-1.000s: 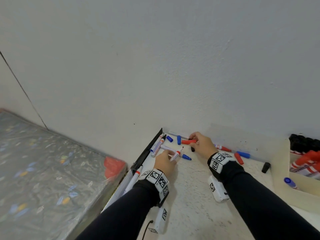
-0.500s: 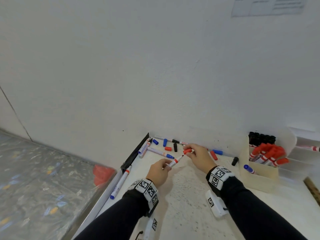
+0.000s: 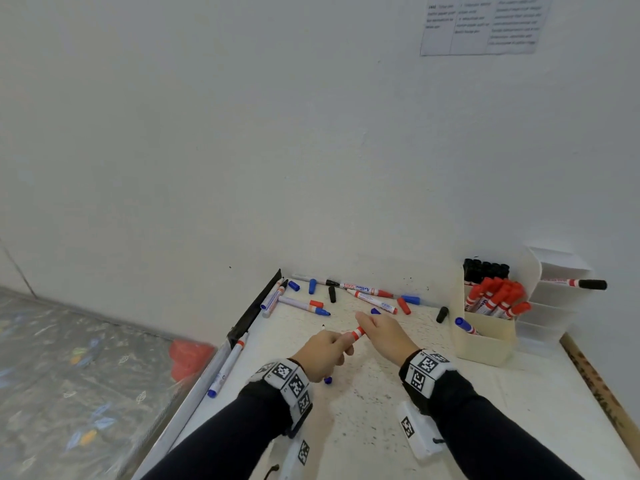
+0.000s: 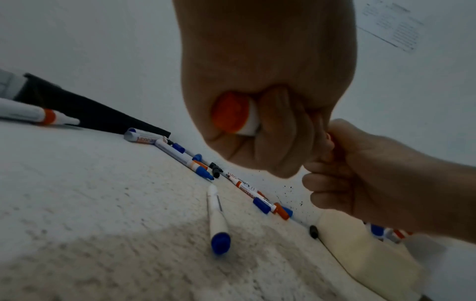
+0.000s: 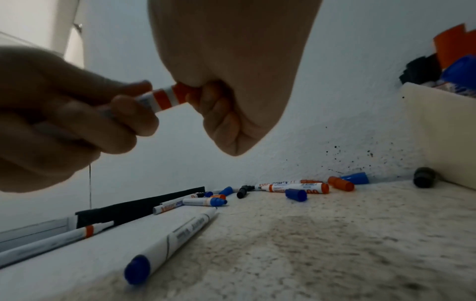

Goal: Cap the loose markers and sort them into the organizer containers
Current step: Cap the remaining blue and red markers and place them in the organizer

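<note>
While both hands meet low in the middle of the head view, one red marker is mid-capping, held clear of the table. The left hand is fisted round its barrel; the right hand curls round the red cap at the tip end. Whether the cap is fully seated cannot be told (fingers cover the joint).

Done so far, by judgement: the organizer at centre right already holds a bunch of red markers, black caps behind them and one blue marker in front.

Left: several uncapped markers and loose caps along the wall, above the hands in frame, e.g. a loose blue cap and a black cap. A blue-ended marker lies below the hands, mostly hidden in the head view. Another marker sits at the table's left edge.

The organizer's rear compartments are hard to make out.
</note>
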A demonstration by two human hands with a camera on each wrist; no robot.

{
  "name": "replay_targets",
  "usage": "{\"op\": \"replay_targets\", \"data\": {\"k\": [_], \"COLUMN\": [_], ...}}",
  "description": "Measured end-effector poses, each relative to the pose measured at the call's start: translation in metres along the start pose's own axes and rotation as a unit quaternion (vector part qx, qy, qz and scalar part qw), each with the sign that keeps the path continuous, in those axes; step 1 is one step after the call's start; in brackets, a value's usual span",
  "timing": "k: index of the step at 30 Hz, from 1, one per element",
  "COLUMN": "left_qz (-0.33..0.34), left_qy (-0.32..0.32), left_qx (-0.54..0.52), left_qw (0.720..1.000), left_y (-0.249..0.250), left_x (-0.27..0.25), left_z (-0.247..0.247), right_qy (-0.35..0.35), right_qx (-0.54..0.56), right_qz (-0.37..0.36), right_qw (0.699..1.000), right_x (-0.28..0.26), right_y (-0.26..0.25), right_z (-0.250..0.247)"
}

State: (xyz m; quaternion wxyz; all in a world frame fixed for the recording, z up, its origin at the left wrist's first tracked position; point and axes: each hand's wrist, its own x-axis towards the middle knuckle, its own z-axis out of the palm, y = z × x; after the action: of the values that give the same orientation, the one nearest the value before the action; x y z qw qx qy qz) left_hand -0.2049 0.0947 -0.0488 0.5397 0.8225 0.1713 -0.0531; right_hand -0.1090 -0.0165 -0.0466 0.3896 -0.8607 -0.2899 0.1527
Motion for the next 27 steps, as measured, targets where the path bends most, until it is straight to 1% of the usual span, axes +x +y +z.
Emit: {"op": "replay_targets", "data": {"k": [1,2,3,4,6,8,9,10,11,12,13,14,16,17,19,21,23,25,27], "left_qz": [-0.024,-0.034,-0.03,-0.01,0.049,0.082,0.075,0.061,0.027,0.006,-0.02,-0.015,-0.003,-0.017,-0.022,-0.02,-0.027,-0.033,-0.039], "left_qy": [-0.034,-0.058,-0.065,-0.061,-0.016,0.024,0.012,-0.016,-0.045,-0.063,-0.068,-0.068,-0.032,-0.014,0.03,0.056,0.067,0.066,0.073], "left_qx": [-0.053,-0.092,-0.104,-0.101,-0.051,0.038,0.111,0.206,0.282,0.355,0.388,0.414,0.412,0.391,0.362,0.341,0.334,0.319,0.279], "left_qw": [0.998,0.993,0.992,0.993,0.997,0.996,0.991,0.976,0.958,0.933,0.919,0.907,0.91,0.92,0.931,0.938,0.94,0.945,0.957], "left_y": [0.002,0.004,0.005,0.007,0.013,0.012,0.01,0.007,0.004,-0.001,0.001,0.001,0.003,0.006,0.006,0.004,0.0,-0.001,-0.002], "left_x": [-0.001,0.0,0.001,0.002,0.008,0.021,0.026,0.034,0.038,0.046,0.048,0.053,0.062,0.063,0.07,0.073,0.073,0.069,0.068], "left_z": [-0.001,-0.001,-0.001,0.002,0.012,0.023,0.028,0.035,0.041,0.048,0.054,0.059,0.066,0.068,0.07,0.071,0.069,0.067,0.064], "right_qy": [0.003,0.004,0.004,-0.001,-0.014,0.001,0.027,0.064,0.107,0.15,0.19,0.226,0.283,0.305,0.345,0.371,0.362,0.314,0.272], "right_qx": [0.032,0.065,0.091,0.107,0.098,0.052,0.042,0.046,0.058,0.068,0.074,0.072,0.056,0.047,0.033,0.028,0.021,-0.011,-0.056], "right_qz": [-0.008,-0.013,-0.017,-0.02,-0.032,-0.051,-0.06,-0.064,-0.065,-0.061,-0.055,-0.046,-0.023,-0.014,-0.005,0.0,0.003,0.009,0.019], "right_qw": [0.999,0.998,0.996,0.994,0.995,0.997,0.997,0.995,0.99,0.984,0.977,0.97,0.957,0.951,0.938,0.928,0.932,0.949,0.96], "right_x": [-0.002,-0.003,-0.006,-0.008,-0.01,-0.013,-0.014,-0.015,-0.016,-0.017,-0.017,-0.017,-0.016,-0.017,-0.019,-0.021,-0.02,-0.015,-0.009], "right_y": [0.002,0.005,0.006,0.006,0.007,0.007,0.008,0.009,0.011,0.016,0.022,0.029,0.046,0.054,0.065,0.072,0.078,0.083,0.088], "right_z": [0.0,-0.002,-0.005,-0.01,-0.024,-0.042,-0.054,-0.066,-0.079,-0.094,-0.11,-0.126,-0.156,-0.168,-0.19,-0.205,-0.211,-0.207,-0.197]}}
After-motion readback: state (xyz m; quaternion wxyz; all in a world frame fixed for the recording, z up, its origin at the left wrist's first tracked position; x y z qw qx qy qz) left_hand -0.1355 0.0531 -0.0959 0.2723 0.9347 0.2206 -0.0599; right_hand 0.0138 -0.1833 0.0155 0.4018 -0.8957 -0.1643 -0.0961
